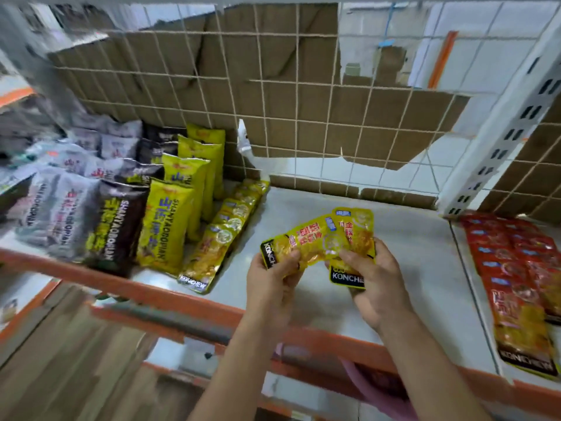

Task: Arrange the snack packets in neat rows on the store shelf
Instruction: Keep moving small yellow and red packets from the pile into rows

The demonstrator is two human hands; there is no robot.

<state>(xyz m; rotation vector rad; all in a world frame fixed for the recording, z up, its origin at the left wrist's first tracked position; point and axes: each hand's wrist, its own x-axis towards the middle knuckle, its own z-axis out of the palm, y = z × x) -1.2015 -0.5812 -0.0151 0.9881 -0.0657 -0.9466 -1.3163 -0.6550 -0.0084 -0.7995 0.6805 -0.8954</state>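
Note:
Both hands hold small yellow KONCHEW snack packets fanned out above the white shelf board (403,247). My left hand (273,281) grips the left yellow packets (306,241) at their lower end. My right hand (373,275) grips the right yellow packet (353,226), thumb on its face. A row of the same yellow packets (224,232) lies overlapped on the shelf, running from front to back, left of my hands.
Standing yellow bags (170,220), black bags (118,226) and grey bags (57,208) fill the shelf's left part. Red KONCHEW packets (516,278) lie in rows on the right. An orange front rail (182,302) edges the shelf; a wire grid (273,86) with cardboard backs it. A white upright (498,138) stands right.

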